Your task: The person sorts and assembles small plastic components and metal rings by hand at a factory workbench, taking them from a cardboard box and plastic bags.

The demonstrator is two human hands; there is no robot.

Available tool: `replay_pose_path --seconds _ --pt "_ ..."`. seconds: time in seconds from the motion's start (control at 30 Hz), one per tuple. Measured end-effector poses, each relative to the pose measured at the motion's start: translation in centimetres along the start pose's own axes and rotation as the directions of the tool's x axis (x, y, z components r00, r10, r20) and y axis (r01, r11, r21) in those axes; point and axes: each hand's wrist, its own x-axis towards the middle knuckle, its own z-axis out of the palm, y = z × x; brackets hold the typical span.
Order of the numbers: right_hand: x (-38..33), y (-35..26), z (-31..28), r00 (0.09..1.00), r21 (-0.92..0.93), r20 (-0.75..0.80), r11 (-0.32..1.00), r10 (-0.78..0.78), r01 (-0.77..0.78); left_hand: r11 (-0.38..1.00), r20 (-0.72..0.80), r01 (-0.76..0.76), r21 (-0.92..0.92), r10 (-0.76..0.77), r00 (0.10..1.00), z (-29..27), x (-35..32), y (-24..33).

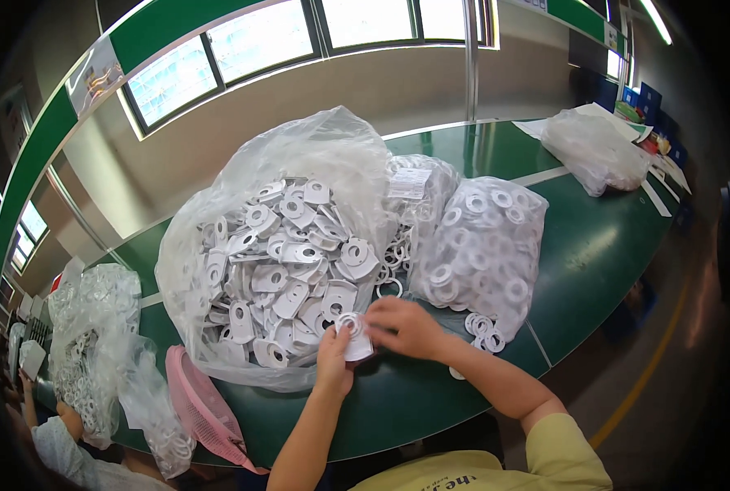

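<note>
My left hand [333, 362] is closed around a white plastic part [359, 347], a flat plate with a round opening and a ring shape at its top. The part is held just above the table, at the front edge of a large clear bag [197, 335]. My right hand [407, 329] is beside it, with curled fingers close to the ring shape; motion smears the fingertips, so what they hold is unclear. Many similar white plates [291, 299] lie heaped in the open bag. Loose white rings [389, 287] lie on the table behind my right hand.
Right of the heap stands a clear bag of white rings [483, 245], with several rings [485, 334] spilled before it. A pink mesh item [201, 401] lies on the left of the green table [594, 270]. A co-worker's hand [70, 419] is at far left by other bags [95, 303].
</note>
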Motion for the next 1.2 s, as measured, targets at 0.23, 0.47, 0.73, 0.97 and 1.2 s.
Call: replay_pose_path --seconds 0.23,0.47,0.73,0.97,1.2 --pt "-1.9 4.7 1.6 0.883 -0.366 -0.127 0.806 0.453 -0.466 0.994 -0.026 -0.019 -0.111 0.016 1.0 0.0 0.9 0.1" --pt "-1.4 1.6 -4.1 0.837 -0.069 0.151 0.85 0.527 -0.522 0.98 0.031 0.094 -0.175 -0.09 0.995 0.4 -0.1 1.5" --pt "-1.8 3.9 -4.3 0.567 0.792 -0.298 0.531 0.768 -0.303 0.994 0.075 0.088 -0.058 -0.084 0.994 0.9 -0.1 1.2" --pt "-0.3 2.8 -3.8 0.348 0.947 0.098 0.021 0.932 -0.322 0.997 0.144 0.067 0.031 -0.071 0.987 1.5 -0.4 1.0" --pt "-1.7 3.3 -4.0 0.513 0.743 0.29 0.148 0.808 -0.653 0.976 0.238 0.066 0.208 -0.116 0.964 2.1 -0.5 0.9"
